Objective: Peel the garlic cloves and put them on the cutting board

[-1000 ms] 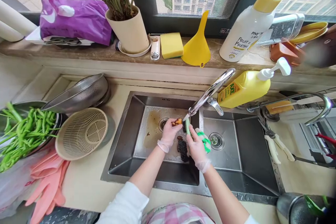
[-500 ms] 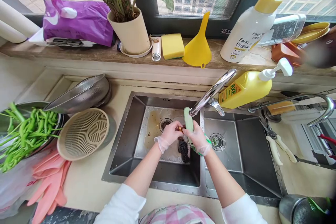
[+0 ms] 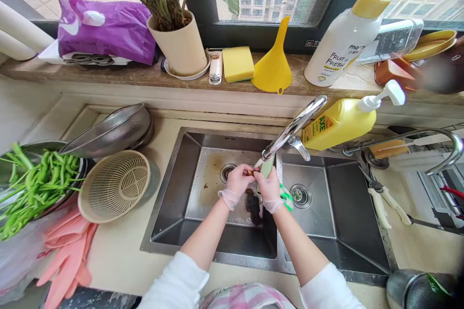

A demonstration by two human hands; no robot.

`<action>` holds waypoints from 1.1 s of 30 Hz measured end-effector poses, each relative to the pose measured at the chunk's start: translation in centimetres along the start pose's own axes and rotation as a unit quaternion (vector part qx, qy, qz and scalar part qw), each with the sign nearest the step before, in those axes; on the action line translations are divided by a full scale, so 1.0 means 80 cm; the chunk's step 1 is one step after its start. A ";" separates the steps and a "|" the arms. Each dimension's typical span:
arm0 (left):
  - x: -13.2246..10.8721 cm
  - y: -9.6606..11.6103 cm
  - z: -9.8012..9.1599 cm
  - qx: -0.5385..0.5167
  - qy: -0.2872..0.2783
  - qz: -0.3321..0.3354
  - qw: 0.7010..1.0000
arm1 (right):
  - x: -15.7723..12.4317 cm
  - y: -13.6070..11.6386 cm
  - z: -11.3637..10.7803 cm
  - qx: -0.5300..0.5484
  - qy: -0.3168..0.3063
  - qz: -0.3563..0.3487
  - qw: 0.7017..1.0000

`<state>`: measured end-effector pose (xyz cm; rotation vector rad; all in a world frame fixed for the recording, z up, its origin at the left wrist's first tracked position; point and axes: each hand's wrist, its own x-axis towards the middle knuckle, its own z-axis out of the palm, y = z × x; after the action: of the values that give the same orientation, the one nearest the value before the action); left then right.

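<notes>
Both of my hands wear clear plastic gloves and meet under the faucet (image 3: 293, 125), over the left sink basin (image 3: 168, 198). My left hand (image 3: 238, 181) pinches a small orange-brown piece (image 3: 248, 173), too small to name. In my right hand (image 3: 270, 188) is a pale green handle (image 3: 267, 167); the rest of that tool is hidden. The right fingertips touch the brown piece too. Water runs from the spout beside the handle. Below, a dark, bumpy, elongated object (image 3: 253, 207) lies on the basin floor. A green-and-white bundle (image 3: 286, 198) sits by the divider, partly behind my right wrist.
To the left are a beige strainer basket (image 3: 116, 186), a bowl of green peppers (image 3: 39, 178) and pink rubber gloves (image 3: 68, 256). A yellow soap bottle (image 3: 339, 123) stands behind the faucet. Scissors (image 3: 380, 198) lie right of the sink.
My right hand has turned and shifted slightly, lowering the green handle beneath the spout. My left hand has moved a little right. Running water now shows at the spout.
</notes>
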<state>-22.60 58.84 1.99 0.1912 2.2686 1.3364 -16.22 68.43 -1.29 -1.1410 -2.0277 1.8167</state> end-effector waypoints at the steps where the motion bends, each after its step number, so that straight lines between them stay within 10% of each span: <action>1: 0.002 0.000 -0.001 0.004 -0.012 0.003 1.000 | 0.000 -0.002 -0.002 0.006 -0.004 0.000 1.000; 11: 0.022 0.005 -0.011 0.163 -0.130 0.107 0.972 | 0.010 -0.022 -0.020 -0.121 -0.117 -0.033 0.985; 26: 0.016 0.002 -0.002 -0.037 -0.072 0.066 0.995 | 0.021 0.010 -0.006 0.009 -0.030 0.029 0.999; 33: 0.013 -0.005 0.006 -0.026 -0.050 0.073 0.996 | 0.028 0.023 -0.008 0.014 -0.092 0.064 0.994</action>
<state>-23.20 59.40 1.08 0.4037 2.1699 1.4251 -16.62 70.24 -3.57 -1.1592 -2.0611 2.0751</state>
